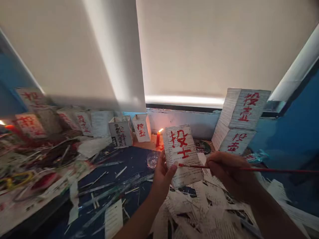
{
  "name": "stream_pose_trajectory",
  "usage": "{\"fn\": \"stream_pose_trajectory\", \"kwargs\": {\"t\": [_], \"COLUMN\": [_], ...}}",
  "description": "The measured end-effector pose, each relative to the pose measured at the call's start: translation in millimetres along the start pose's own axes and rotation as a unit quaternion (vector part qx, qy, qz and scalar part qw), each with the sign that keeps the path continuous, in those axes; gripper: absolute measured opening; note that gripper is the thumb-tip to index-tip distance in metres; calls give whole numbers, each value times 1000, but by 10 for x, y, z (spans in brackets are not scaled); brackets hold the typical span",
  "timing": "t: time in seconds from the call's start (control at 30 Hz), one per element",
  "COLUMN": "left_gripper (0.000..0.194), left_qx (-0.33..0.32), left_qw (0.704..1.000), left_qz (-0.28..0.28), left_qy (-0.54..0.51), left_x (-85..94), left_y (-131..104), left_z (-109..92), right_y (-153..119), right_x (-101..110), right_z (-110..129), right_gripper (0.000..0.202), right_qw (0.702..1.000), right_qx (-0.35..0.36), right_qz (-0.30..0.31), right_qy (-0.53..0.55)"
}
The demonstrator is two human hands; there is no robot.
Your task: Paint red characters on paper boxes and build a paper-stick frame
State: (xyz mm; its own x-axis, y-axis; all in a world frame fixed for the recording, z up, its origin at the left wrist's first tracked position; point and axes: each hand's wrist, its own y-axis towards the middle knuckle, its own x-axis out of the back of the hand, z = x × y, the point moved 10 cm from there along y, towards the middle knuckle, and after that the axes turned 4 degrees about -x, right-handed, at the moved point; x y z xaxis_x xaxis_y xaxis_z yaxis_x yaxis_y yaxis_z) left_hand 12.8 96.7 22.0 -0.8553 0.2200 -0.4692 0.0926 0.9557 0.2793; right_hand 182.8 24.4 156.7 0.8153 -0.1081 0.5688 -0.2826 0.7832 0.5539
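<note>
My left hand (pixel 163 174) grips the lower left side of a paper-covered box (pixel 194 154), its thumb on the front. Red brushed characters mark the upper part of that printed face, and the lower part bears only print. In my right hand (pixel 228 167) is a long, thin red paintbrush (pixel 269 170), held near its front end. Its red tip lies at the box face just below the painted strokes, close to my left thumb; whether it touches I cannot tell. A lit red candle (pixel 158 138) stands behind the box, and a small clear glass dish (pixel 152 160) sits left of it.
Several similar lettered boxes (pixel 141 128) line the back on the left. Two paper boxes (pixel 240 109) are stacked at the right. Paper scraps (pixel 189 212) and thin strips litter the dark blue table surface (pixel 134 156). Another flame burns at the far left, beside a yellow loop (pixel 21 179).
</note>
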Motion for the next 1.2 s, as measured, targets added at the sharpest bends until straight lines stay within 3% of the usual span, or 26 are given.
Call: {"fn": "stream_pose_trajectory", "kwargs": {"t": [0.2,0.53,0.6,0.67,0.77,0.83,0.87,0.93,1.03,1.2], "left_gripper": [78,78,77,76,76,75,75,75,76,75], "left_qx": [-15,-9,-10,-11,-13,-18,-21,-19,-16,-15], "left_qw": [1000,999,999,999,998,997,996,995,992,988], "left_qz": [-11,-16,-23,-32,-48,-58,-65,-76,-103,-120], "left_qy": [-5,-28,-31,-35,-41,-49,-54,-63,-72,-99], "left_x": [40,3,23,44,75,97,112,141,199,207], "left_y": [1,-3,0,4,9,12,13,12,4,-1], "left_z": [23,9,14,16,5,-15,-24,-21,2,14], "right_y": [-19,-11,-11,-14,-76,-88,-78,8,-8,-98], "right_x": [37,-7,58,229,535,606,596,395,162,-170], "right_z": [38,37,25,-41,-268,-487,-626,-958,-1357,-1729], "right_gripper": [10,10,10,11,15,18,19,25,28,31], "right_qw": [1000,1000,999,992,959,945,942,956,963,970], "right_qx": [18,-1,-18,-46,-83,-99,-115,-153,-164,-166], "right_qz": [-15,13,-17,-102,-266,-312,-313,-221,-167,-114], "right_qy": [0,-1,26,56,53,2,-39,-120,-134,-133]}}
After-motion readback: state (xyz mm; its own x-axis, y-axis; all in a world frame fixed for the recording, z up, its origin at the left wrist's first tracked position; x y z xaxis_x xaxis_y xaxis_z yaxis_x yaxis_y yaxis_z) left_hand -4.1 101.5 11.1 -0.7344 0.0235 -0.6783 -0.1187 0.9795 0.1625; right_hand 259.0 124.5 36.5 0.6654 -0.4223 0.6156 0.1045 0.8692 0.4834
